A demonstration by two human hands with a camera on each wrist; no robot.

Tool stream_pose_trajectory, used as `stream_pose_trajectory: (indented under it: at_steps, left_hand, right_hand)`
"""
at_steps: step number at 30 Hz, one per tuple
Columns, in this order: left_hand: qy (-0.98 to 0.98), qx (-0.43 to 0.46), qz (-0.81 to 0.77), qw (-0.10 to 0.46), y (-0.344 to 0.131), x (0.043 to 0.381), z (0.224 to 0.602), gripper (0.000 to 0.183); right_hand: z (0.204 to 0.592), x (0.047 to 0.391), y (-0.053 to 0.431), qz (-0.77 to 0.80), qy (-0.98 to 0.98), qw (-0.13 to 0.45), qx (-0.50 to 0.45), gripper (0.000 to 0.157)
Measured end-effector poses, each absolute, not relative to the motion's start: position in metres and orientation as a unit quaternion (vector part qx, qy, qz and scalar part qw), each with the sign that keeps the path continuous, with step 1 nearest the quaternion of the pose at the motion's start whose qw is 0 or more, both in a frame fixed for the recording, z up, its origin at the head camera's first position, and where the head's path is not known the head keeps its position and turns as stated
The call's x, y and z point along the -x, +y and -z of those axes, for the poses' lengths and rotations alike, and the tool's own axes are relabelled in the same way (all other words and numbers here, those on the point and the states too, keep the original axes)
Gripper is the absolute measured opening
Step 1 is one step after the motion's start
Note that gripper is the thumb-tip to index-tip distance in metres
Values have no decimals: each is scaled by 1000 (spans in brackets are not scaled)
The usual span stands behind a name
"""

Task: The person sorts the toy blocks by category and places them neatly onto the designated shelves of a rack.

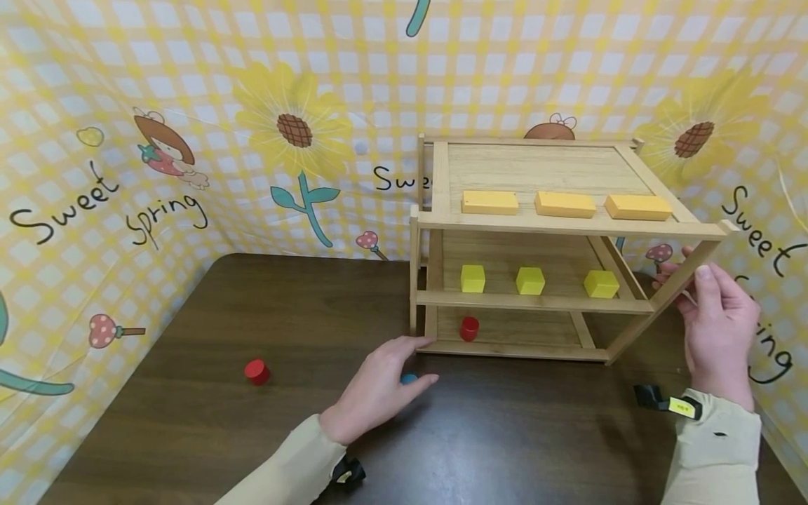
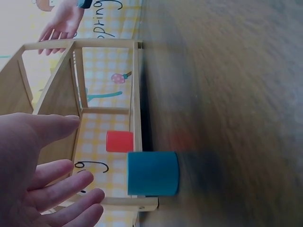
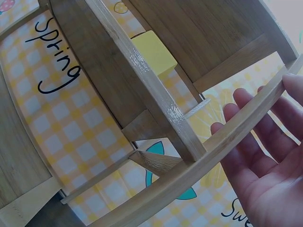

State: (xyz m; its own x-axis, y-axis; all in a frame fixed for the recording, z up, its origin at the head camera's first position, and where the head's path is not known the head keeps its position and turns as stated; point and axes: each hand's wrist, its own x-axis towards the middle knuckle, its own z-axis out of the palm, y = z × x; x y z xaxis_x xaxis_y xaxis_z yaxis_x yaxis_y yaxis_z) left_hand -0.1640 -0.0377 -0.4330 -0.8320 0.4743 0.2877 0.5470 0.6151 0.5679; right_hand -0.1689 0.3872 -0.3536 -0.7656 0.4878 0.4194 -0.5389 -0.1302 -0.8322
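Observation:
A three-tier wooden shelf (image 1: 533, 301) stands on the table. My left hand (image 1: 379, 386) is over the table by the shelf's front left corner, fingers spread. A blue cylinder (image 2: 153, 173) stands on the table beside that hand, mostly covered by it in the head view; the left wrist view shows a gap between them. At the shelf's right front post (image 3: 213, 158), my right hand (image 1: 719, 330) holds on lightly, thumb on one side and fingers on the other. One red cylinder (image 1: 469, 329) sits on the bottom tier, near its left end.
Another red cylinder (image 1: 257, 372) lies apart on the table's left side. Three yellow cubes, one a middle cube (image 1: 530, 281), line the middle tier. Three orange-yellow blocks, including a centre block (image 1: 564, 205), line the top front edge. Checked cloth (image 1: 208, 63) surrounds the table.

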Motion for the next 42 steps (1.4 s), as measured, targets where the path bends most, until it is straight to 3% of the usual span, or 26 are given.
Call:
stream_pose_trajectory:
  at_steps: [32, 42]
  left_hand:
    - [-916, 261, 305, 20, -67, 159, 459, 49]
    - [-908, 279, 314, 5, -69, 158, 461, 35]
  right_hand:
    - [353, 169, 388, -771, -541, 333, -36, 42]
    - [353, 169, 388, -772, -541, 331, -30, 42]
